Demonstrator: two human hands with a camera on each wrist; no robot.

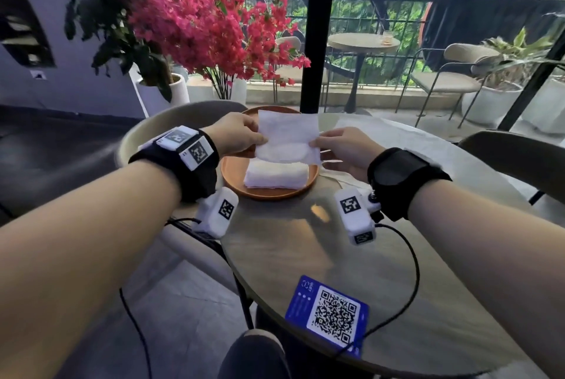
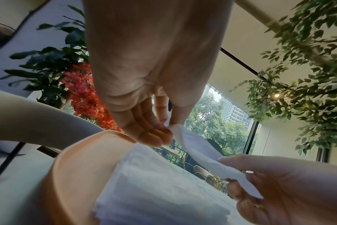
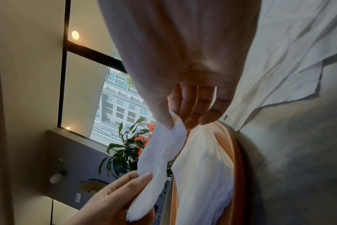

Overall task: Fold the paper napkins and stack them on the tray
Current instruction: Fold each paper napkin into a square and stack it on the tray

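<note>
From the head view I see my left hand [image 1: 237,132] and my right hand [image 1: 342,149] holding one paper napkin [image 1: 287,135] between them, each pinching a side edge, the sheet lifted above the round wooden tray [image 1: 232,175]. A stack of folded napkins [image 1: 275,175] lies on that tray, directly under the held sheet. The tray sits on the round table [image 1: 305,256], with an unfolded sheet [image 1: 412,137] spread to its right and a blue QR card [image 1: 328,314] near me.

In the left wrist view my left thumb and fingers [image 2: 150,137] grip the napkin's corner above the tray rim.

In the right wrist view my right thumb and fingers [image 3: 190,115] clasp the opposite corner, the stack just below.
</note>
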